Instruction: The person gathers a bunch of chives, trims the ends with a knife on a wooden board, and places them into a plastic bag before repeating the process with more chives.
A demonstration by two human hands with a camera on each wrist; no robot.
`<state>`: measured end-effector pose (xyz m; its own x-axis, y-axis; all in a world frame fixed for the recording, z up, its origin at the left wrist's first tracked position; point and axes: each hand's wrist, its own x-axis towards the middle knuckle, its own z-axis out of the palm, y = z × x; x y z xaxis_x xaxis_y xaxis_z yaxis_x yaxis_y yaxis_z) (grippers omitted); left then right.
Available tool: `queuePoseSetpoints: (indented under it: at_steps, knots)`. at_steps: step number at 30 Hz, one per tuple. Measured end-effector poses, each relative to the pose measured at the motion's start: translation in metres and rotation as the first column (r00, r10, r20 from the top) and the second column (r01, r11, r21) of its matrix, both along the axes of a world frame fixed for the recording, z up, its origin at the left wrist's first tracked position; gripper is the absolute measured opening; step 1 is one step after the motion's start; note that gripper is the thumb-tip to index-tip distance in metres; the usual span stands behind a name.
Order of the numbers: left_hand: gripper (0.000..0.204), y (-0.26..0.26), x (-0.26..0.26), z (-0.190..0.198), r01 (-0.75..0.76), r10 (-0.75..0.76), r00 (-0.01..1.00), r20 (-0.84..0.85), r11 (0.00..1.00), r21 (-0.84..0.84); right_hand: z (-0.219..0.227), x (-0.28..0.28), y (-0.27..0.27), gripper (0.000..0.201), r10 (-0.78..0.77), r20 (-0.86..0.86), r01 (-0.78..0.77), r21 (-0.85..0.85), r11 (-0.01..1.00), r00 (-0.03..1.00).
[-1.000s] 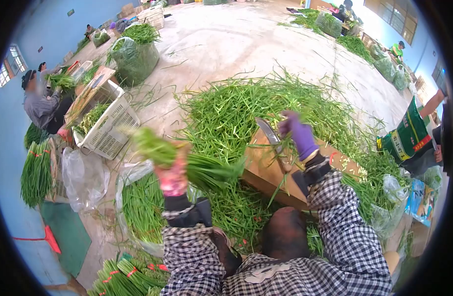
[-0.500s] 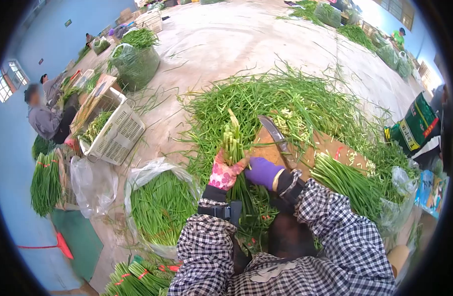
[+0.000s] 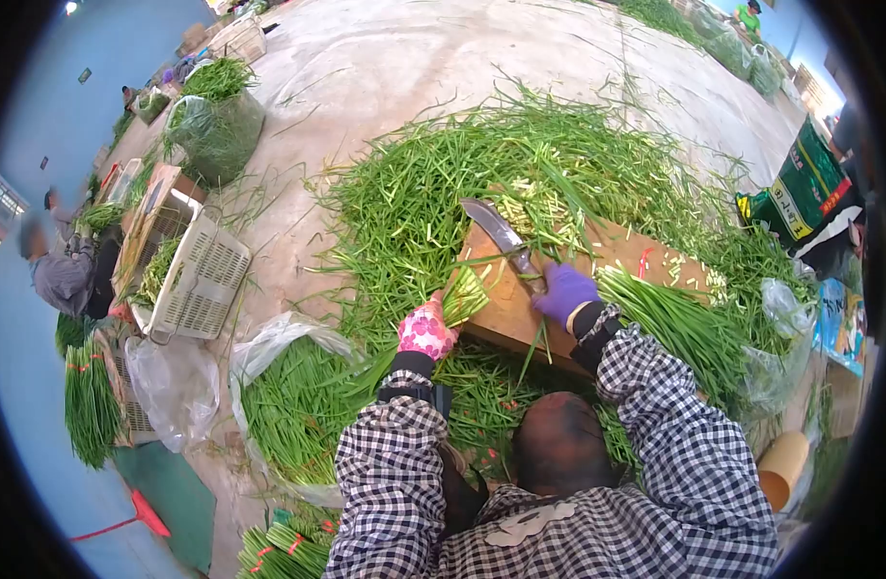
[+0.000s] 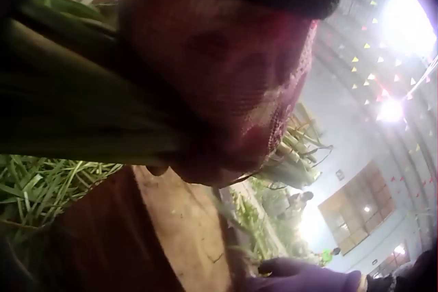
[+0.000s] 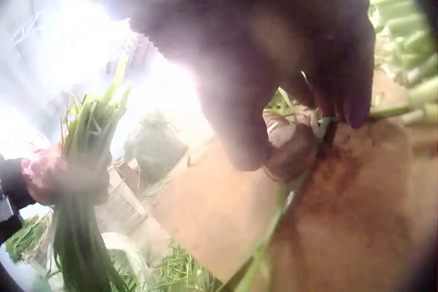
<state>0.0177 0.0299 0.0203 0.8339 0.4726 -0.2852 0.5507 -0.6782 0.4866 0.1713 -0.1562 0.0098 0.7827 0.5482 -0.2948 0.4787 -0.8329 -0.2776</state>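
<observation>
My left hand [image 3: 428, 333], in a pink flowered glove, grips a bunch of garlic chives [image 3: 465, 297] at the near left corner of the wooden board [image 3: 483, 256]. The pale stalk ends point up and right, while the leaves trail back past the wrist. A curved-blade knife [image 3: 496, 229] lies on the board. My right hand [image 3: 566, 292], gloved in purple, is at the knife's handle [image 5: 291, 151], with thumb and fingers on either side of it. Beside this hand another bunch of chives [image 3: 674, 328] lies across the board's right part.
Loose leaves [image 3: 414, 203] heap around the board, with cut stalk pieces [image 3: 539, 207] on it. A plastic-lined container of chives [image 3: 293, 405] stands at left, banded bundles [image 3: 284, 550] below it. Further left are a white crate [image 3: 206, 270] and a seated person [image 3: 67, 275]. A green sack [image 3: 800, 188] stands right.
My left hand carried the bunch rightward to both hands in front of the board, then lowered it to the board's corner. My right hand left the bunch and moved to the knife's handle.
</observation>
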Motion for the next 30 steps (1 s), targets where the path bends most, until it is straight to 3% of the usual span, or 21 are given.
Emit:
queuePoseSetpoints:
  at_steps: [1, 4, 9, 11, 12, 13, 15, 16, 17, 18, 19, 23, 24, 25, 26, 27, 28, 30]
  knots:
    - [0.062, -0.002, 0.0, -0.004, 0.0, 0.0, 1.0, -0.01, 1.0, -0.007, -0.008, 0.0, 0.001, 0.053, 0.0, -0.01, 0.0, -0.007, 1.0, 1.0]
    - [0.061, -0.001, 0.007, -0.017, 0.018, -0.018, 0.992, -0.124, 1.0, 0.006, -0.016, -0.006, 0.012, 0.051, 0.061, 0.166, -0.044, -0.103, 0.994, 0.984]
    - [0.064, -0.001, 0.013, -0.037, 0.033, -0.027, 0.979, -0.204, 0.999, 0.026, -0.012, 0.003, 0.007, 0.048, 0.116, 0.168, -0.099, -0.107, 0.989, 0.979]
    - [0.065, -0.001, 0.014, -0.048, 0.013, -0.004, 0.967, -0.254, 0.999, 0.034, -0.007, 0.002, -0.002, 0.043, 0.043, 0.0, -0.041, 0.308, 0.95, 0.999]
    - [0.065, -0.001, 0.014, -0.051, 0.0, 0.009, 0.978, -0.209, 0.999, 0.044, -0.01, 0.0, -0.002, 0.044, 0.039, -0.064, -0.01, 0.405, 0.914, 0.997]
    - [0.065, -0.002, 0.013, -0.053, -0.012, 0.021, 0.986, -0.164, 0.998, 0.055, -0.011, -0.006, -0.006, 0.044, 0.038, -0.072, -0.006, 0.398, 0.917, 0.997]
    - [0.063, -0.004, 0.016, -0.052, -0.019, 0.03, 0.985, -0.168, 0.998, 0.065, -0.001, -0.021, -0.017, 0.045, 0.082, -0.315, 0.062, 0.42, 0.905, 0.945]
    - [0.064, -0.004, 0.019, -0.051, -0.021, 0.038, 0.971, -0.235, 0.997, 0.074, 0.014, -0.032, -0.021, 0.045, 0.128, -0.212, -0.038, 0.382, 0.923, 0.969]
    - [0.066, -0.005, 0.021, -0.051, -0.026, 0.049, 0.951, -0.304, 0.996, 0.082, 0.012, -0.039, -0.025, 0.045, 0.131, -0.211, -0.041, 0.381, 0.924, 0.969]
    - [0.041, -0.01, 0.02, -0.045, -0.094, 0.111, 0.966, -0.235, 0.992, 0.08, 0.01, -0.048, -0.031, 0.044, 0.133, -0.214, -0.03, 0.428, 0.903, 0.968]
    - [0.038, -0.013, 0.021, -0.042, -0.115, 0.133, 0.967, -0.218, 0.989, 0.092, 0.01, -0.054, -0.034, 0.044, 0.138, -0.22, -0.018, 0.473, 0.881, 0.966]
    - [0.025, -0.016, 0.021, -0.042, -0.112, 0.131, 0.975, -0.177, 0.987, 0.116, -0.006, -0.059, -0.052, 0.046, 0.188, -0.354, -0.035, 0.395, 0.918, 0.916]
    - [0.077, -0.011, 0.021, -0.062, -0.105, 0.119, 0.979, -0.164, 0.991, 0.087, -0.017, -0.059, -0.057, 0.048, 0.207, -0.311, -0.062, 0.418, 0.906, 0.927]
    - [0.077, -0.01, 0.019, -0.063, -0.115, 0.124, 0.982, -0.141, 0.991, 0.072, -0.016, -0.06, -0.057, 0.047, 0.181, -0.327, -0.051, 0.37, 0.928, 0.928]
    - [0.067, -0.01, 0.018, -0.06, -0.124, 0.13, 0.985, -0.111, 0.99, 0.06, -0.015, -0.061, -0.055, 0.047, 0.167, -0.34, -0.052, 0.322, 0.945, 0.926]
    - [0.043, -0.009, 0.019, -0.058, -0.13, 0.14, 0.976, -0.168, 0.989, 0.068, -0.024, -0.062, -0.056, 0.043, 0.224, -0.09, -0.187, 0.303, 0.934, 0.97]
    - [0.021, -0.009, 0.017, -0.064, -0.177, 0.185, 0.979, -0.085, 0.98, 0.089, -0.026, -0.059, -0.053, 0.04, 0.261, -0.069, -0.229, 0.304, 0.925, 0.963]
    - [0.016, -0.009, 0.018, -0.075, -0.211, 0.21, 0.978, 0.015, 0.975, 0.076, -0.03, -0.057, -0.037, 0.034, 0.263, -0.025, -0.254, 0.197, 0.947, 0.964]
